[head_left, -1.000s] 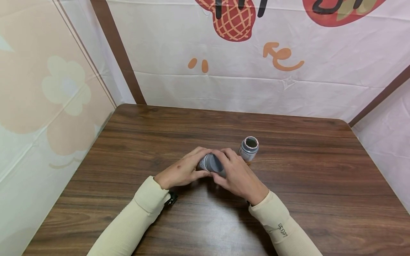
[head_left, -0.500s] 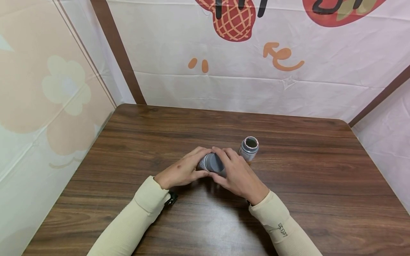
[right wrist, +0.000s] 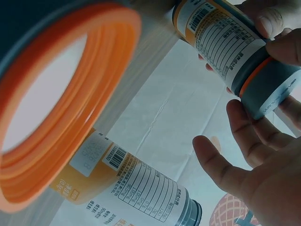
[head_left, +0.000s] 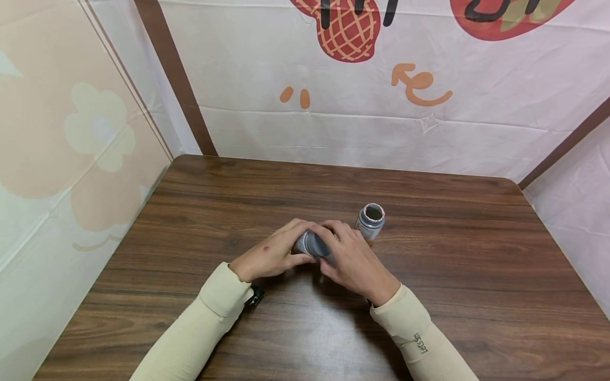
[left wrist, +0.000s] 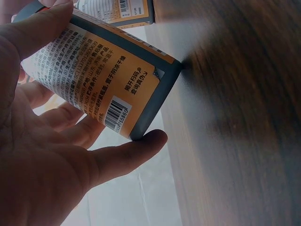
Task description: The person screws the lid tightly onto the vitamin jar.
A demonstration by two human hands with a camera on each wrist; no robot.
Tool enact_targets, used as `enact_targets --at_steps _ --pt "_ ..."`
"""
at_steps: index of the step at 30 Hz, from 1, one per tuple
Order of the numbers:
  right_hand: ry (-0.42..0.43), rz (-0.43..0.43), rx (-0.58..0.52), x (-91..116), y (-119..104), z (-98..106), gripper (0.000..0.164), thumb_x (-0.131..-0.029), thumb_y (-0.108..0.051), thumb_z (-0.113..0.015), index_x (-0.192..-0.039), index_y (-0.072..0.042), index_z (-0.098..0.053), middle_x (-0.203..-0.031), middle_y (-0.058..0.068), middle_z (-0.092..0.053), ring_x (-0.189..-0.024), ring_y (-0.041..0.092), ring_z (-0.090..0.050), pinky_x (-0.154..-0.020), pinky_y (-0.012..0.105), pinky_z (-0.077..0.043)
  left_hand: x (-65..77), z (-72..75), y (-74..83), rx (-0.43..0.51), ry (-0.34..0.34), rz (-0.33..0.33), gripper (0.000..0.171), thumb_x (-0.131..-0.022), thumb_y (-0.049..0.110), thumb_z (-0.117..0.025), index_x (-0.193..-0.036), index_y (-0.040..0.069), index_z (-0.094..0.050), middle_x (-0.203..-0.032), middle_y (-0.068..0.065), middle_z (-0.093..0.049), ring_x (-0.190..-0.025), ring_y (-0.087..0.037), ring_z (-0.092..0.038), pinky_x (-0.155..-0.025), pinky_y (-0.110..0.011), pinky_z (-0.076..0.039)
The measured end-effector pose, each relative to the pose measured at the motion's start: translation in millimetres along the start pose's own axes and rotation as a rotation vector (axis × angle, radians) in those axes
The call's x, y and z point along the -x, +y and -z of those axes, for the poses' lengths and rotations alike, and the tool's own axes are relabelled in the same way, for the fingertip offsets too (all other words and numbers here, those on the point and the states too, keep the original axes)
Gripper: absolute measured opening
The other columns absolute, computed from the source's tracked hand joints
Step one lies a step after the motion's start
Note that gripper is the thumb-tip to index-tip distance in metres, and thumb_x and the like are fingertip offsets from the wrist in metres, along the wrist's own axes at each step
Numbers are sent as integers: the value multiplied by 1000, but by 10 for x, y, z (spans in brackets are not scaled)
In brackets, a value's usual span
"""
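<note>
A supplement bottle (head_left: 301, 243) with a dark grey cap (head_left: 318, 244) is between both hands, tilted near the middle of the table. My left hand (head_left: 274, 254) grips its body; in the left wrist view the orange and white label (left wrist: 108, 80) shows, and the dark base comes down close to the wood. My right hand (head_left: 355, 262) curls thumb and fingers around the cap, where the right wrist view shows a thin orange ring. Just beyond the right hand stands a second bottle (head_left: 370, 223), upright and uncapped, its mouth facing up.
Very near the right wrist camera is a loose dark cap with an orange inside (right wrist: 113, 70); the head view does not show it clearly. The brown wooden table (head_left: 229, 196) meets a printed cloth backdrop (head_left: 362, 137) at its far edge.
The fingers of my right hand have shifted a little back and forth over the cap. My left hand and the uncapped bottle stay in place.
</note>
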State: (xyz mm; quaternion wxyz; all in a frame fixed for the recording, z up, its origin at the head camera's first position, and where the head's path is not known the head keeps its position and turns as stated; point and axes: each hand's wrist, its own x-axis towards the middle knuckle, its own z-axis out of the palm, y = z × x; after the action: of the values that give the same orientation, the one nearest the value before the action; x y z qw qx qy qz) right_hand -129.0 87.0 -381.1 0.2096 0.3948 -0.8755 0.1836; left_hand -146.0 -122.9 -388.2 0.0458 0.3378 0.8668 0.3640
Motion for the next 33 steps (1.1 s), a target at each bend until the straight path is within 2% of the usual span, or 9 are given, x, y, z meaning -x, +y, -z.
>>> enact_targets --at_steps 6,19,26,33 --pt "6 -24 -4 7 -1 0 58 -74 -23 -71 -127 -9 -50 -110 11 -54 -90 24 -54 -72 41 -45 -1 -2 -1 -10 3 -17 57 -84 27 -71 -133 22 -43 -118 7 -46 -99 -6 -49 -85 -29 -44" --pt "-6 -75 2 17 -10 2 59 -77 -31 -70 -127 -9 -49 -103 8 -55 -88 22 -54 -72 40 -45 -2 -6 -19 -12 -14 10 59 -85 21 -69 -137 17 -41 -122 5 -45 -100 -7 -49 -86 -29 -44" --pt "-15 -66 39 16 -12 15 68 -74 -34 -74 -132 -12 -47 -115 9 -53 -98 25 -54 -74 42 -44 0 -8 -9 1 -17 27 60 -85 21 -70 -137 20 -40 -123 6 -45 -101 -7 -49 -87 -29 -44" --pt "-53 -27 53 19 -1 23 68 -73 -24 -73 -134 -14 -46 -118 7 -51 -101 24 -52 -78 43 -42 -3 -11 -5 5 -10 25 54 -84 27 -70 -131 25 -44 -122 9 -45 -102 -5 -48 -87 -27 -43"
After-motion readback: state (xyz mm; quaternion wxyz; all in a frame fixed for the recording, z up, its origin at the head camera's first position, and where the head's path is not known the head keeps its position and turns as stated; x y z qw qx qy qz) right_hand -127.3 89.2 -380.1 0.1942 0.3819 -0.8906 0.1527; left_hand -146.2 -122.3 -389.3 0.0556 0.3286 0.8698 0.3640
